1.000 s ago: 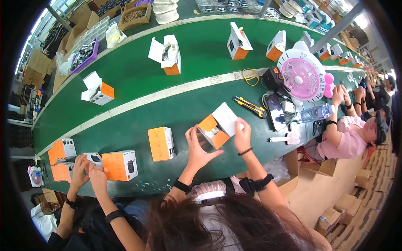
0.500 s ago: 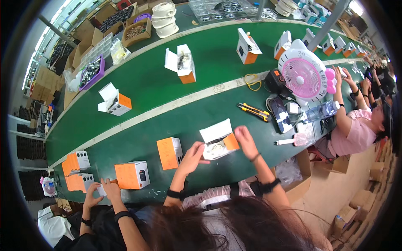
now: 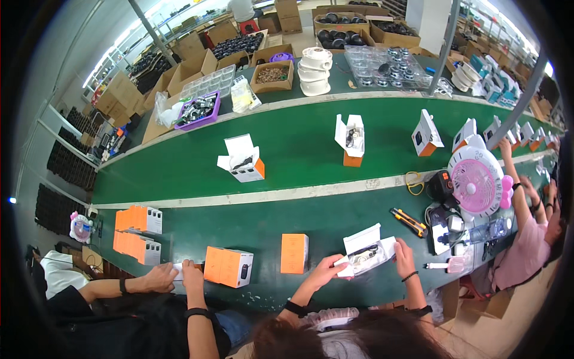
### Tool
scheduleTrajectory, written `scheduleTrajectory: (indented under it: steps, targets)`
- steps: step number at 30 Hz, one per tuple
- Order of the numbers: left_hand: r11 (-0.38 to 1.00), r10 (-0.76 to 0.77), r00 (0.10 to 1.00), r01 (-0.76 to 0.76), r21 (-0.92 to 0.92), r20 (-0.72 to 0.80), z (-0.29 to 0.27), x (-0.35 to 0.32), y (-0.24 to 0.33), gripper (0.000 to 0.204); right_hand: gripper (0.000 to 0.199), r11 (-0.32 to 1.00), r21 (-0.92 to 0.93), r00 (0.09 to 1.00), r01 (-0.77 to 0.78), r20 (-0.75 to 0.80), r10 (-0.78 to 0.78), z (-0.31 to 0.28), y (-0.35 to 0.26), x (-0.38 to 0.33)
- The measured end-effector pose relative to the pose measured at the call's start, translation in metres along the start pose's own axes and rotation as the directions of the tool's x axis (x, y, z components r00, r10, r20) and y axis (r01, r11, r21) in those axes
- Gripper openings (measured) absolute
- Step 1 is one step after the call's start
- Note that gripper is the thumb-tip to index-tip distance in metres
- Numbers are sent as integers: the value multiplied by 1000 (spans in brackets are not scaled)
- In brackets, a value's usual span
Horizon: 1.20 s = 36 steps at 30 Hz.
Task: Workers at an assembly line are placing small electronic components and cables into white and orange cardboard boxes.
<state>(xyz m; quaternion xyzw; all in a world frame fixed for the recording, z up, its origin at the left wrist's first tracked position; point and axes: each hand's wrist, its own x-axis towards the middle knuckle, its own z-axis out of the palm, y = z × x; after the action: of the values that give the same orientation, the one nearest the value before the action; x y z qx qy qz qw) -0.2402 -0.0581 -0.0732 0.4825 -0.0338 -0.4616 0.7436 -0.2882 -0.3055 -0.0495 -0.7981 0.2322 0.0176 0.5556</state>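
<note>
The open white box (image 3: 372, 263), small parts (image 3: 362, 255) inside, is over the green table (image 3: 323, 216). Your left hand (image 3: 324, 271) has its grip pinching the left end; your right hand (image 3: 405, 256) pinches the right flap. Left stands an orange box (image 3: 293, 253).

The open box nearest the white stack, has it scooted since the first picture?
Yes, right: the open box was straight below the white stack, and now it sits to its right.
</note>
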Motion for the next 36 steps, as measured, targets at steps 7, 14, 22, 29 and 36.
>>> scheduleTrajectory:
  steps: [7, 14, 22, 29, 36]
  targets:
    - [946, 181, 966, -120, -301, 182, 2, -19, 49, 24, 35, 604, 665, 890, -439, 415, 189, 27, -27, 22]
    - [674, 620, 636, -732, -103, -459, -82, -95, 141, 37, 29, 917, 395, 880, 49, 417, -227, 109, -204, 26]
    - [496, 741, 534, -844, -205, -406, -270, -83, 236, 30, 36, 941, -138, 915, 309, 314, -254, 163, -189, 19]
    - [422, 565, 597, -802, -423, -570, -411, -18, 214, 27, 59, 690, -578, 900, 435, 248, -359, 200, -137, -18]
    - [794, 99, 549, -547, -267, -830, -374, -18, 199, 41, 85, 445, -658, 794, 607, 478, -377, 202, -150, -25]
